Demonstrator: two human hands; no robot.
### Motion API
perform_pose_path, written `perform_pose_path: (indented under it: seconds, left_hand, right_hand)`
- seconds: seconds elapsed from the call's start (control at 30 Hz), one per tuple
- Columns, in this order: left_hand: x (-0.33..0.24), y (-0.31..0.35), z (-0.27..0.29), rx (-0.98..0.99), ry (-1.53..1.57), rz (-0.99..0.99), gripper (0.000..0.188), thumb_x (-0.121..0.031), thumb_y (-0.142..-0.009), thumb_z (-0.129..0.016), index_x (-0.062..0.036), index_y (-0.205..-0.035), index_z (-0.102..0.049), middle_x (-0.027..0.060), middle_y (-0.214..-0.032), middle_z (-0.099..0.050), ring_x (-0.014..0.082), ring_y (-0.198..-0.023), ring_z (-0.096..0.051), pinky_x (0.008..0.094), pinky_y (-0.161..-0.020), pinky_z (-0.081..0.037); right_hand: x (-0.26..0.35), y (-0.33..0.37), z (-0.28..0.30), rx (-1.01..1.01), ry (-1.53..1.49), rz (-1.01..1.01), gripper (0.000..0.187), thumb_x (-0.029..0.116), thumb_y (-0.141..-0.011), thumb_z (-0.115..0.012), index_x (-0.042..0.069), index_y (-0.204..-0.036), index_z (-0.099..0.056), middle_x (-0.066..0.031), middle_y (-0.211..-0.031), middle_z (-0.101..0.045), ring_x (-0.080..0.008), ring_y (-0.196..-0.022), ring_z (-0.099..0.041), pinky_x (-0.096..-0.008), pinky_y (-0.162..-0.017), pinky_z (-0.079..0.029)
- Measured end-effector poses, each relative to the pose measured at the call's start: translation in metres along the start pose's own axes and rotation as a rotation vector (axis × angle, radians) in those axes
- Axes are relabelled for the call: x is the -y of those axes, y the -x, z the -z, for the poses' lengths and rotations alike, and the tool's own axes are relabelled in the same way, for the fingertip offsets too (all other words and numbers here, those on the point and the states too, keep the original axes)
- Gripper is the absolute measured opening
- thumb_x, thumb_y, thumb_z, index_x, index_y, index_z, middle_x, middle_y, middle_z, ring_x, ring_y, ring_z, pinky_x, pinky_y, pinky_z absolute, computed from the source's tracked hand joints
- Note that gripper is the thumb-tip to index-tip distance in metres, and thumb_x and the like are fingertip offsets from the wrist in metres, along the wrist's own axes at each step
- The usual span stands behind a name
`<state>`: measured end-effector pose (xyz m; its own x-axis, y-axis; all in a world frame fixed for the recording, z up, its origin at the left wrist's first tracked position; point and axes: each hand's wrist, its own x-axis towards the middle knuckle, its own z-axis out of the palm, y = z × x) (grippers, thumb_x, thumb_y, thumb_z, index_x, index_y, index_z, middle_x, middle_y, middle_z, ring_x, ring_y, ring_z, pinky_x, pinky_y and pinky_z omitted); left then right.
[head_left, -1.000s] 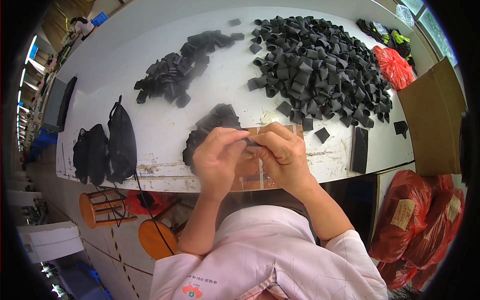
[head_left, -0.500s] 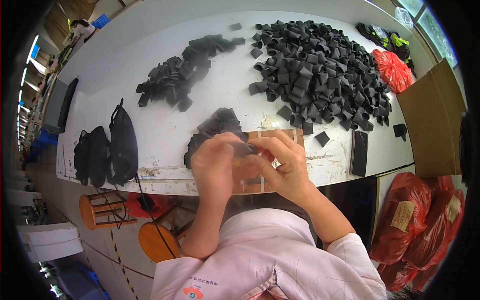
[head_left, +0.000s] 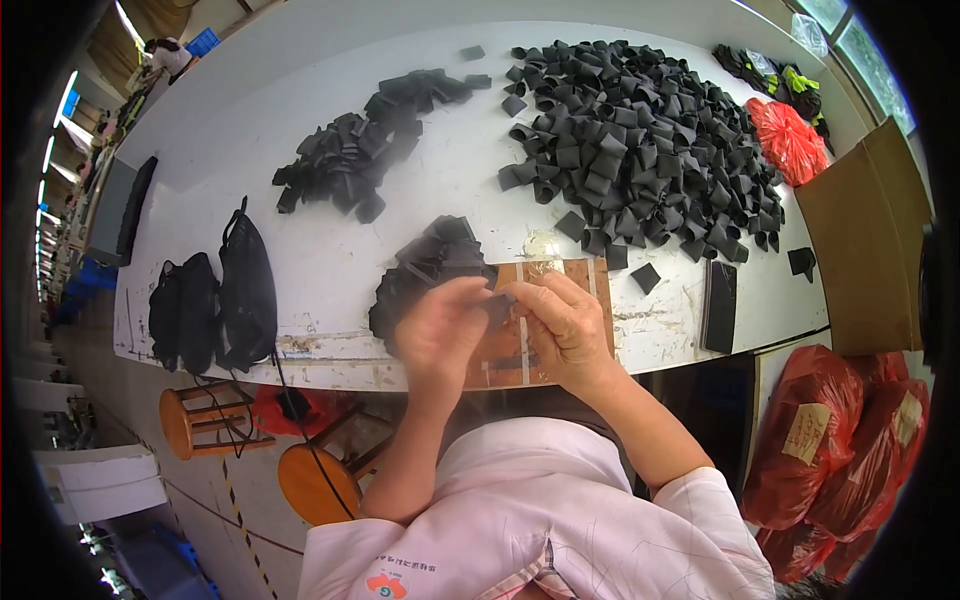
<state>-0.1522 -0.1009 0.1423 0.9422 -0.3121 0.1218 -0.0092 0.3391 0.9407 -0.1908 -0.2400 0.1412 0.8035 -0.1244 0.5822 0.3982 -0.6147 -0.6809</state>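
Right hand (head_left: 566, 325) now drawn tighter, pinching black cloth piece (head_left: 498, 308) just left; left hand (head_left: 438, 328) opposite, grip unclear.

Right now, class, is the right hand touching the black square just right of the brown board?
Apart: the head view shows white tabletop between right hand and black square.

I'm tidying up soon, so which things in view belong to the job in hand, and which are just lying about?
Probably the job:
dark piece between left hand and right hand
brown board beneath
near black pile
big black pile
far left black pile

Probably lying about:
black cloth bags
phone-like slab
bright red bag
wooden stool
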Motion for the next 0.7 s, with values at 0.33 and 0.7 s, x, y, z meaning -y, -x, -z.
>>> perform_pose_path:
  seconds: [0.33, 0.7]
  left_hand:
    - [0.033, -0.043, 0.030, -0.096, -0.548, -0.047, 0.011, -0.004, -0.081, -0.057, 0.0027, -0.089, -0.059, 0.0021, -0.071, -0.058, 0.0044, -0.059, -0.051, 0.0171, -0.055, -0.043]
    - [0.099, -0.043, 0.024, 0.135, -1.608, -0.146, 0.025, -0.016, -0.071, -0.065, 0.0025, -0.076, -0.049, 0.0177, -0.079, -0.047, 0.0330, -0.073, -0.054, 0.0394, -0.061, -0.048]
  right_hand:
    - [-0.006, -0.055, 0.052, -0.205, -0.770, -0.474, 0.022, 0.016, -0.089, -0.049, -0.001, -0.080, -0.058, -0.0026, -0.060, -0.055, -0.0062, -0.051, -0.047, -0.0187, -0.047, -0.037]
    - [-0.033, 0.041, 0.023, -0.053, -0.665, -0.949, 0.027, 0.024, -0.089, -0.050, 0.000, -0.085, -0.060, 0.0006, -0.062, -0.053, -0.0046, -0.053, -0.046, -0.0170, -0.048, -0.037]
